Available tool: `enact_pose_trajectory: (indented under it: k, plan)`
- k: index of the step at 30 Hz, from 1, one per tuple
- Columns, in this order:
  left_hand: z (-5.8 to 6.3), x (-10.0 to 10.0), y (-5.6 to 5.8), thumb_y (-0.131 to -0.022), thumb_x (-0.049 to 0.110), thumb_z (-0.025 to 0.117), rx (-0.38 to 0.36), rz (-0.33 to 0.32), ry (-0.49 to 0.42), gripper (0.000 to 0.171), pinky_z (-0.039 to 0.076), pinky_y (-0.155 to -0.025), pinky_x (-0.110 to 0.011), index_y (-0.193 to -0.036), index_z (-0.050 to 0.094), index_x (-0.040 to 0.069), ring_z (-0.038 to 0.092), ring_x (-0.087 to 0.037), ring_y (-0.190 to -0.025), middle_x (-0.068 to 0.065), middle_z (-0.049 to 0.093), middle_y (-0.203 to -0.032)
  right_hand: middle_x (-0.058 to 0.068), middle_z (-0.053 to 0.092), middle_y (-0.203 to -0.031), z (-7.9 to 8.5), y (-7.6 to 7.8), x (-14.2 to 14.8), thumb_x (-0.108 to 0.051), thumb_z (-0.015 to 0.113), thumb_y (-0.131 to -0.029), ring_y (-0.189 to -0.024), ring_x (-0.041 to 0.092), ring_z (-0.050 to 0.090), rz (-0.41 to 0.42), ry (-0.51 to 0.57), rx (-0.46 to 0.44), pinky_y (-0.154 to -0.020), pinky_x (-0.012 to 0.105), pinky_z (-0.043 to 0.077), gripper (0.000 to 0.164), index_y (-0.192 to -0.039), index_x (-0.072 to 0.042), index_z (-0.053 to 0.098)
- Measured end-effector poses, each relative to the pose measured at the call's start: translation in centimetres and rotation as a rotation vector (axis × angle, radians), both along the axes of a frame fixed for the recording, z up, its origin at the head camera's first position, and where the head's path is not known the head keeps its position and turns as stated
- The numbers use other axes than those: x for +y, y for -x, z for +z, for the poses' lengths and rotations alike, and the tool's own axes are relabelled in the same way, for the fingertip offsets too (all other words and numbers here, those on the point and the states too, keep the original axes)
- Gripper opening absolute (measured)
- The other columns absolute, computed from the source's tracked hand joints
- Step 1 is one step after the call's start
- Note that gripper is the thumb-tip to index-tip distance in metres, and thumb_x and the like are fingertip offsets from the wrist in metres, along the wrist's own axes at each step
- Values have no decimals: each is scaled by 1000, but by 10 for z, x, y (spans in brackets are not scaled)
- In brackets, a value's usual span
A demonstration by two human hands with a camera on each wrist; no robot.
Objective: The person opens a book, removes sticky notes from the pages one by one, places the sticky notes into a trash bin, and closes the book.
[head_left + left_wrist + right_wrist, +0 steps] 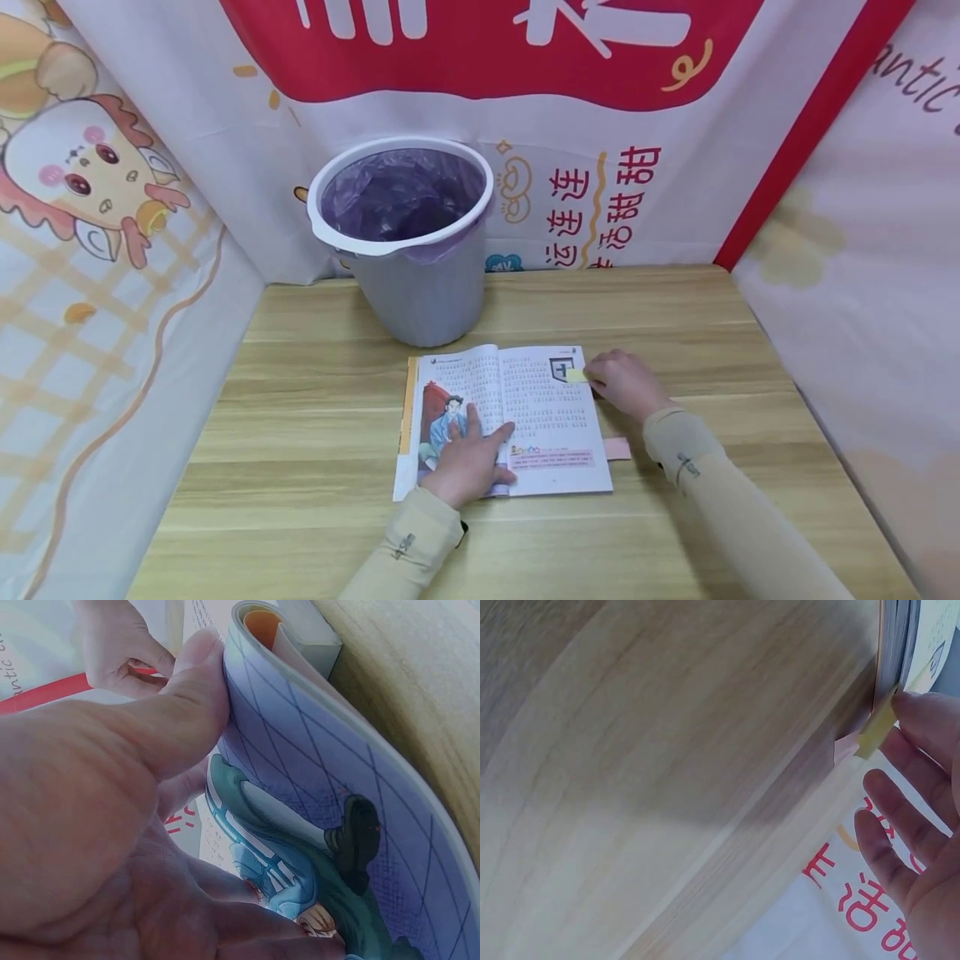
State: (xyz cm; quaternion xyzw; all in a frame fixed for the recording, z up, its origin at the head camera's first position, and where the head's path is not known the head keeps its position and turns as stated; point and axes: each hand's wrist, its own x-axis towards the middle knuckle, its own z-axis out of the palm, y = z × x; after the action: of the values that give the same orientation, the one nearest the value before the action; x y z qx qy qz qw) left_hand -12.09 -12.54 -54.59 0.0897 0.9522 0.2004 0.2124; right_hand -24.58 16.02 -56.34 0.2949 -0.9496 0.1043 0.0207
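Observation:
An open book [551, 425] lies on the wooden table, with printed text on both pages and a drawing of a seated figure on the left one. My left hand [467, 460] presses on the left page near the spine, fingers spread; in the left wrist view that page [315, 727] curves up beside the thumb. At the right page's upper outer edge, my right hand [626, 383] pinches a yellow sticky note [576, 376], which overlaps a small dark picture. The right wrist view has this yellow note [879, 726] by the thumb, sticking out past the page edges.
A pink sticky tab [618, 449] juts from the book's lower right side. Behind the book stands a grey bin [427, 300] with a white rim and a purple liner. Printed cloth [600, 142] hangs behind the table [300, 533] and along both sides.

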Motion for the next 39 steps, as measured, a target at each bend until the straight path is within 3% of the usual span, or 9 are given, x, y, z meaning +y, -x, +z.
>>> enact_pose_trajectory:
  k: [12,19,28,39]
  plan:
    - [1,-1,0,-79,48,76,11,-10,1,78,33,-97,-75,-149,46,29,18,-69,-131,-36,6,-157,8,75,-95,-3,1,0,-7,77,-85,-89,28,69,-5,23,-6,-83,44,56,10,-96,-6,78]
    - [2,-1,0,-80,48,75,20,-17,12,78,34,-98,-73,-149,46,29,19,-69,-131,-36,8,-157,6,75,-92,-1,1,-1,-11,76,-88,-84,24,70,-63,42,-40,-79,41,57,9,-96,-8,78]
    - [4,-1,-1,-80,47,76,10,-8,3,77,35,-98,-73,-149,47,29,18,-69,-131,-36,8,-157,7,74,-86,4,3,-1,-10,75,-88,-73,21,70,-56,87,-7,-69,39,58,8,-93,-6,77]
    - [6,-1,-1,-80,48,76,-9,-1,-4,78,34,-99,-72,-150,46,28,18,-69,-131,-36,7,-157,8,75,-90,13,5,-2,-11,74,-89,-75,22,70,-93,103,-53,-72,40,58,11,-98,-6,76]
